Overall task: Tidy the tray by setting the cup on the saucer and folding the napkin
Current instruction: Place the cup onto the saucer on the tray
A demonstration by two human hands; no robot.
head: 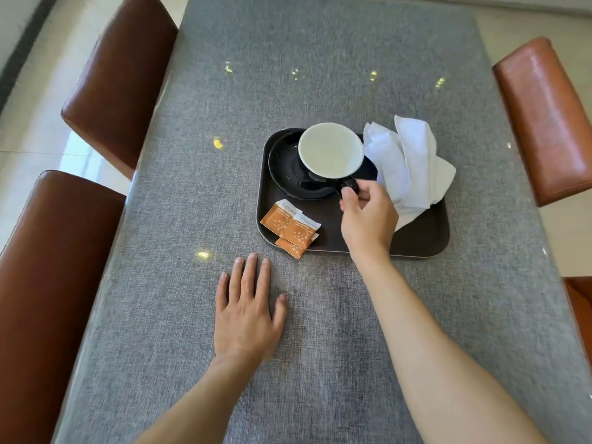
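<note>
Two hands in view. Right hand [368, 213] pinches the handle of the cup [331, 150], fingers closed on it; cup is black outside, pale inside, and hangs over the saucer [288, 168] toward its right side. Cannot tell if the base touches yet. Left hand [246, 315] lies flat and open on the table [320, 75], holding nothing, just off the tray's near-left corner. Saucer sits in the far-left part of the tray [426, 238]. Napkin [407, 165] is crumpled along the right edge, spilling past the far-right corner, unfolded. Three orange sachets [290, 225] sit at the near-left corner.

Risks, as I judge: cup set off-centre could tip on the saucer rim; a handle-only pinch lets it swing; the wrist may drag the napkin.
</note>
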